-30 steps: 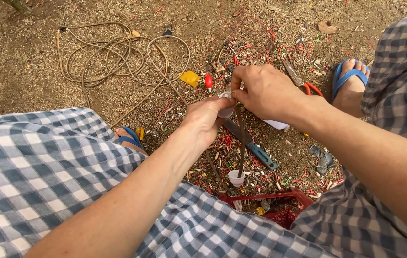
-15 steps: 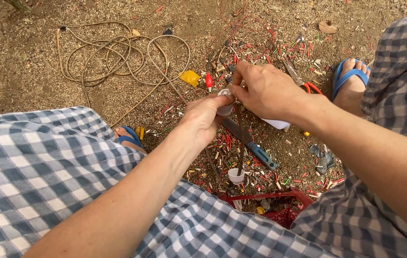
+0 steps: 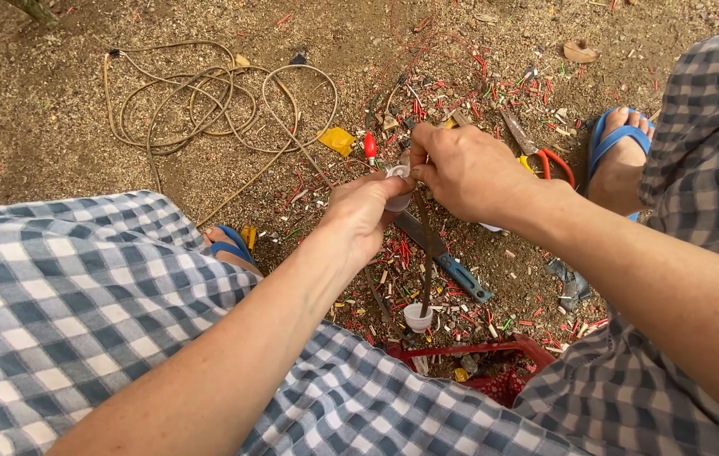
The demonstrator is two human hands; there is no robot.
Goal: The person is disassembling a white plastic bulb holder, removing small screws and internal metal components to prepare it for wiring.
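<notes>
While the left hand [image 3: 359, 215] pinches a small white cap [image 3: 397, 187] above the littered ground [image 3: 56, 135], the right hand [image 3: 469, 173] is closed on a dark cord [image 3: 428, 253] hanging to another white cap [image 3: 417, 317], apparently mid-fitting, so steady alignment matters next.

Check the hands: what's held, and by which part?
Left hand pinches a small white plastic cap by its body. Right hand pinches its top; a dark cord hangs from it.
</notes>
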